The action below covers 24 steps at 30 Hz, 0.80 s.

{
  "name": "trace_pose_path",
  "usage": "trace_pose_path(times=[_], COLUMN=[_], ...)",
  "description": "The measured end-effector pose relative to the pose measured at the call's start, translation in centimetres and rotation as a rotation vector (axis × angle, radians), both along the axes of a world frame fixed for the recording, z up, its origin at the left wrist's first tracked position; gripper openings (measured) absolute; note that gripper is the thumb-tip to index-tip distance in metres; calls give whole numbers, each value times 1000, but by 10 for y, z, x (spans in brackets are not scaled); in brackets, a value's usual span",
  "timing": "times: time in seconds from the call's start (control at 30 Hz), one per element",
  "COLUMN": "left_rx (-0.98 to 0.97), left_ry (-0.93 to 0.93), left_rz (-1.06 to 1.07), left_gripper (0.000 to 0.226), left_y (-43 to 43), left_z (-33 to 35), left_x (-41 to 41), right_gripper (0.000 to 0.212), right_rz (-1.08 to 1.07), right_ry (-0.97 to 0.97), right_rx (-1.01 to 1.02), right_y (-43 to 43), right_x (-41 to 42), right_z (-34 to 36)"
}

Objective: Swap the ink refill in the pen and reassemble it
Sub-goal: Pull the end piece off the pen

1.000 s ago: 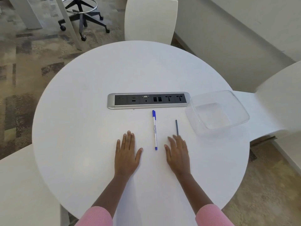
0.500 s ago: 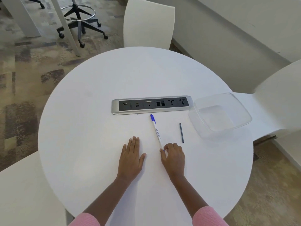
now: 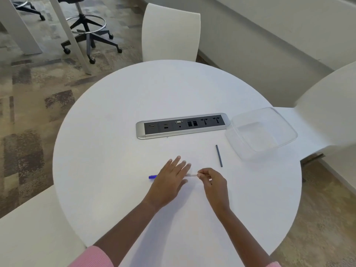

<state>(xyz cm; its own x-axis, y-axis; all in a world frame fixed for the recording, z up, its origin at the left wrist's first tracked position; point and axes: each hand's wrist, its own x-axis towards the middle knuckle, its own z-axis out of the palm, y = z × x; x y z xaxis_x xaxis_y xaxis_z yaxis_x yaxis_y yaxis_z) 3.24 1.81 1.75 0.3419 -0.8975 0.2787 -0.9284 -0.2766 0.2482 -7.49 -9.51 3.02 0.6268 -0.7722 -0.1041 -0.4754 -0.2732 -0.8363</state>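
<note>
Right now the pen (image 3: 190, 175) lies crosswise on the table (image 3: 115, 151), blue cap poking out left of the left hand (image 3: 169, 182), which is spread straight-fingered over its barrel, while the right hand (image 3: 212, 182) pinches the other end and the spare refill (image 3: 219, 156) lies just beyond, nearer the right.

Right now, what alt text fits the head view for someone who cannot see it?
A right hand pinches one end of a pen at a round white table, while the open left hand is over its middle. A dark refill lies apart to the right, near a clear tub and a socket strip.
</note>
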Motion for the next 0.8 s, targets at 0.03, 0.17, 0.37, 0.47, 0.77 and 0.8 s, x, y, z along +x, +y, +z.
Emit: trace_pose_path(times=[0.03,0.17,0.37,0.47,0.77,0.8], left_rx=[-7,0,-38,-34,-101,-105], left_ry=[26,310,406,398,279,263], left_rz=[-12,25,47,30,50,62], left_gripper=[44,34,32,30,22,23], left_y=[2,10,15,14,6,4], left_z=[2,9,17,21,39,39], left_x=[0,-3,4,6,-4,-5], right_gripper=[11,28,15,10,11,12], right_rz=[-1,-24,115,239,480,499], right_ry=[-23,-116,-34,16,41,36], right_rx=[4,65,-203,-565,-895,-887], right_y=[2,10,13,8,-19,-21], right_x=[0,1,-3,-6,-12,-12], right_z=[3,16,27,33,41,42])
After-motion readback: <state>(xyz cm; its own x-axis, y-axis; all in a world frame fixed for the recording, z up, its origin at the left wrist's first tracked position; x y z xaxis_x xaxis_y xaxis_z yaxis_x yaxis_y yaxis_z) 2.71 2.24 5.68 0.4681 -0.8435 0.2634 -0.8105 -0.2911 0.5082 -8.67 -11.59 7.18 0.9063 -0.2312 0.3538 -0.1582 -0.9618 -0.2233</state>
